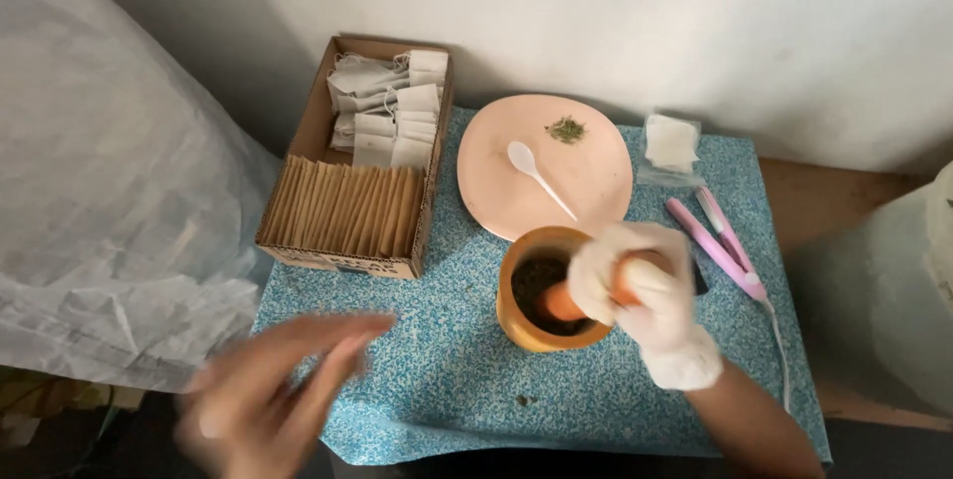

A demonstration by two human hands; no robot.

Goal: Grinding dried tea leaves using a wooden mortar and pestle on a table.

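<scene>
- Left hand (273,395), lower left of the frame and nearest the camera: bare and motion-blurred, fingers stretched out side by side towards the centre, holding nothing; whether it touches the worktop cannot be told.
- Worktop (447,380), centre: covered by a blue speckled mat that carries all the items below.
- Right hand (640,295), lower centre-right: in a white glove, fingers wrapped tight around an orange pestle (568,302), whose lower end sits inside the mortar.
- Mortar (526,325), centre: ochre bowl standing upright on the mat, with dark ground material inside, just below the plate's near edge.
- Plate (596,176), upper centre: pale pink and round, bearing a white plastic spoon (536,176) and, apart from it, a small pinch of green dried herb (567,130).
- Cardboard box (308,117), upper left: open-topped, with a row of brown sachets (342,209) standing on edge at the near end and loose white filter bags (389,107) piled behind.
- Pink handheld appliance (717,241), right: two-armed, lying on the mat with a white cord trailing down-frame.
- Small clear packet (671,146), upper right: white squares inside, just above the appliance.
</scene>
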